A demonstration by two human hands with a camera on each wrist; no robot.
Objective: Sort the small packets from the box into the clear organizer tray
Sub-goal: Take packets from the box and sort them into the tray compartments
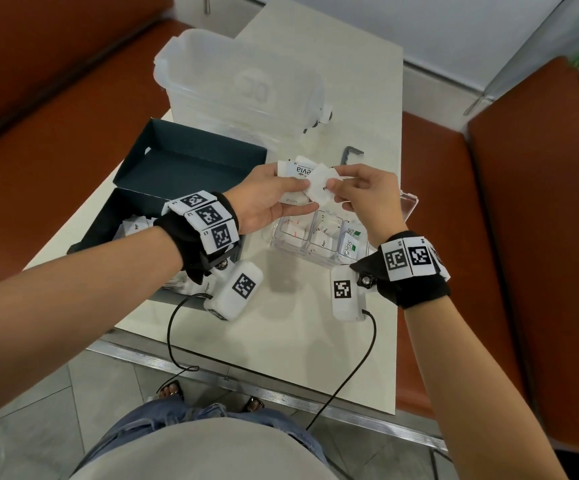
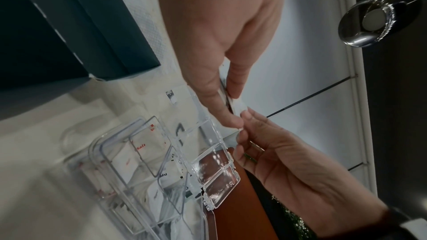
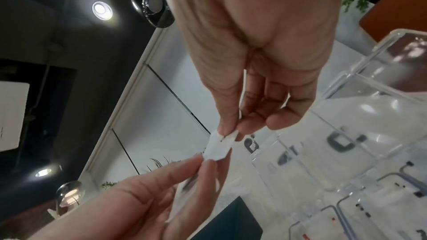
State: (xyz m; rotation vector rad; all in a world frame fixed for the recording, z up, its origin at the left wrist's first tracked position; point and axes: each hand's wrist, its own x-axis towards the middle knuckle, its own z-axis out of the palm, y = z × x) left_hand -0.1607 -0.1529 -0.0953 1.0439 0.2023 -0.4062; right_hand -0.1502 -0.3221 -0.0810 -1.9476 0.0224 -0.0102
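1. Head view, left: the box (image 1: 149, 202) sits open on the counter (image 1: 281, 323), a few packets (image 1: 135, 225) left in its near half, so supply remains.
2. Left hand (image 1: 264, 199) is raised above the tray, thumb and fingers pinched on a fanned stack (image 1: 298, 171) of packets; judged, it serves as a holder so each can be dealt off singly.
3. Right hand (image 1: 367, 195) meets it, thumb and forefinger pinched on the corner of one small packet (image 1: 322, 187), other fingers loosely curled. The right wrist view shows that packet gripped by both hands at opposite corners.
4. Tray (image 1: 281, 251) lies just below the hands, lid open behind; three compartments each hold packets, apparently by type.
5. Judged: mid-sort; the pinched packet must be pulled free and dropped in its matching compartment.
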